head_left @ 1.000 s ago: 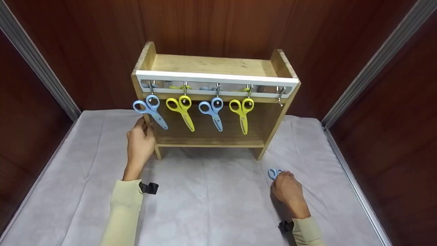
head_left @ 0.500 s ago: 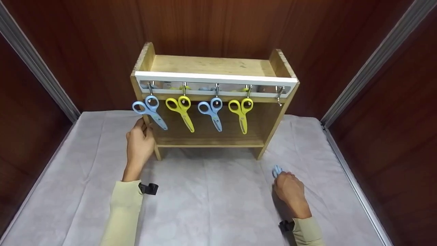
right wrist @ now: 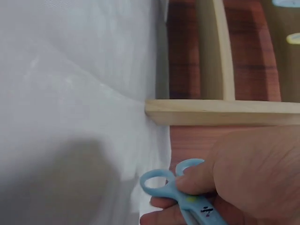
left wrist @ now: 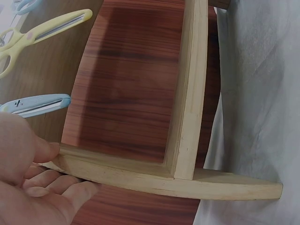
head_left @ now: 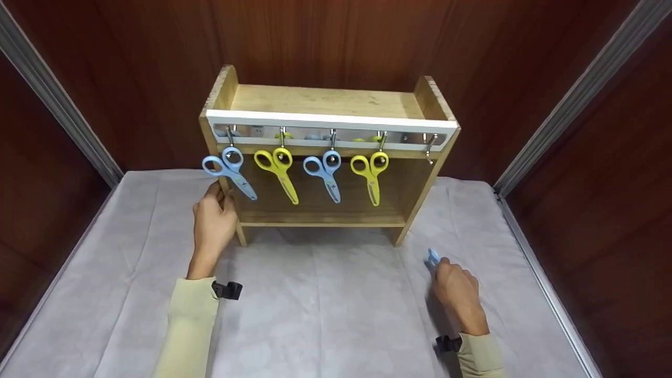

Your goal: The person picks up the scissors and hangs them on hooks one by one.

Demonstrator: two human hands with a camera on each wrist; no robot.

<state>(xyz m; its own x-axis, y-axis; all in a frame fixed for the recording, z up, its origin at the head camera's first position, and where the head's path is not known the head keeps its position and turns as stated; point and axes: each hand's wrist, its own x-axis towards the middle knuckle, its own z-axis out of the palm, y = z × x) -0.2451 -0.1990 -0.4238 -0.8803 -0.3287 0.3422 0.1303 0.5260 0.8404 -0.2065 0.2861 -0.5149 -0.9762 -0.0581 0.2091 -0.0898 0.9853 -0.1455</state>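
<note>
My left hand (head_left: 214, 223) grips the left side panel of a wooden shelf (head_left: 323, 224), thumb in front and fingers behind, as the left wrist view shows. My right hand (head_left: 457, 289) pinches blue scissors (right wrist: 161, 187) near the pivot, right of the shelf, handle loops pointing away from the palm. From the shelf's white hook rail (head_left: 331, 117) hang two blue scissors and two yellow ones in turn: blue scissors (head_left: 239, 178) at far left, yellow scissors (head_left: 283, 176), blue scissors (head_left: 328, 176), yellow scissors (head_left: 371, 176). At the right end, a metal hook (head_left: 429, 152) holds nothing.
The shelf stands on a grey cloth (head_left: 315, 304) close to a dark wooden back wall (head_left: 331, 42). Wooden side walls with metal frame strips (head_left: 546, 289) enclose the area left and right. Each wrist wears a small black camera mount (head_left: 228, 290).
My right hand has moved slightly right and turned the blue scissors, so their loops now show edge-on in the head view. The left hand keeps its hold on the shelf.
</note>
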